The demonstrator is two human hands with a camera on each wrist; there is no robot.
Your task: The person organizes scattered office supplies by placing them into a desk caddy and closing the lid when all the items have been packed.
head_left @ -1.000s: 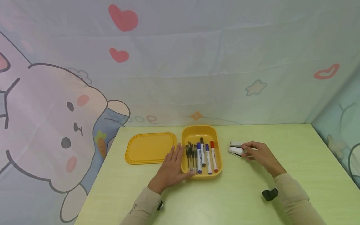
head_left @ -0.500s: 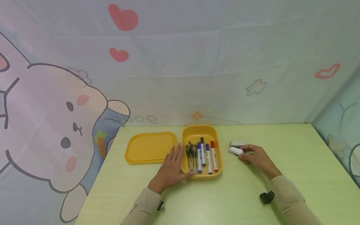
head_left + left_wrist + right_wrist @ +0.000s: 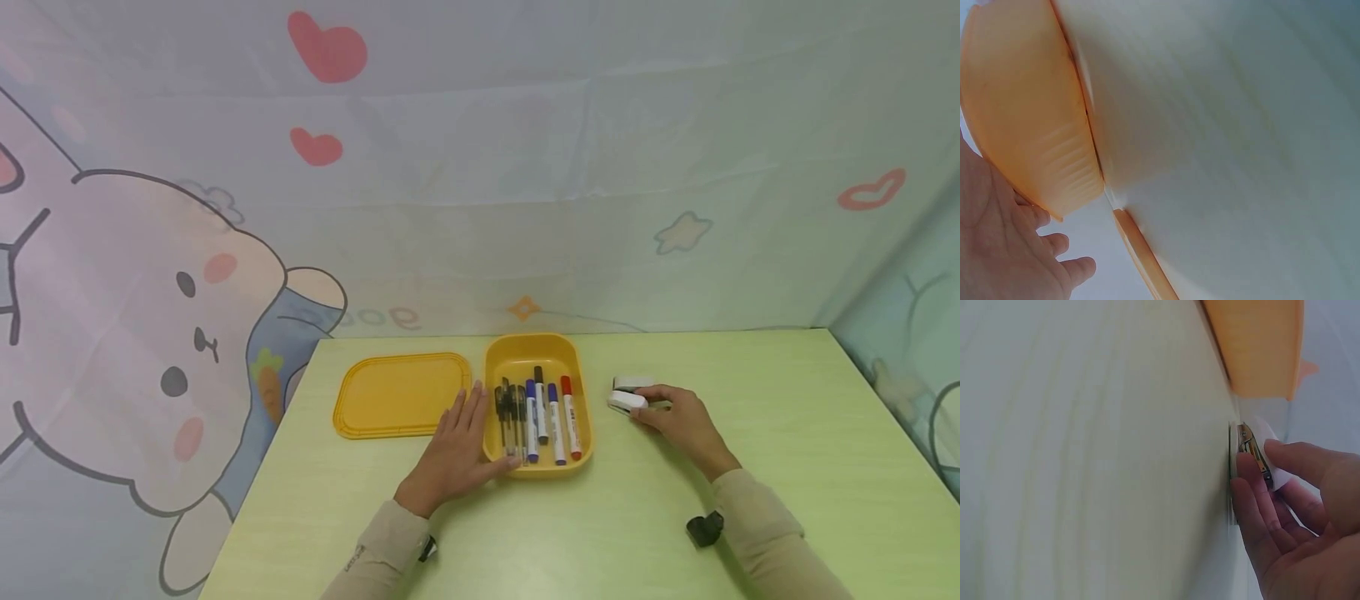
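My left hand lies with straight fingers along the left side of a yellow tray, its thumb over the near rim. Several black-capped pens, two blue markers, a black marker and a red marker lie in the tray. Right of it, my right hand pinches a white stapler between thumb and fingers. The right wrist view shows this stapler from the side, its metal inner part visible, close to the table. A second white stapler sits just behind it, partly hidden.
A flat yellow lid lies left of the tray. The pale green table meets a printed cloth backdrop at its far edge. Dark wrist cameras hang at both sleeves.
My right hand has shifted a little left, its thumb and fingers now farther along the near stapler. The left hand, tray and lid have stayed in place.
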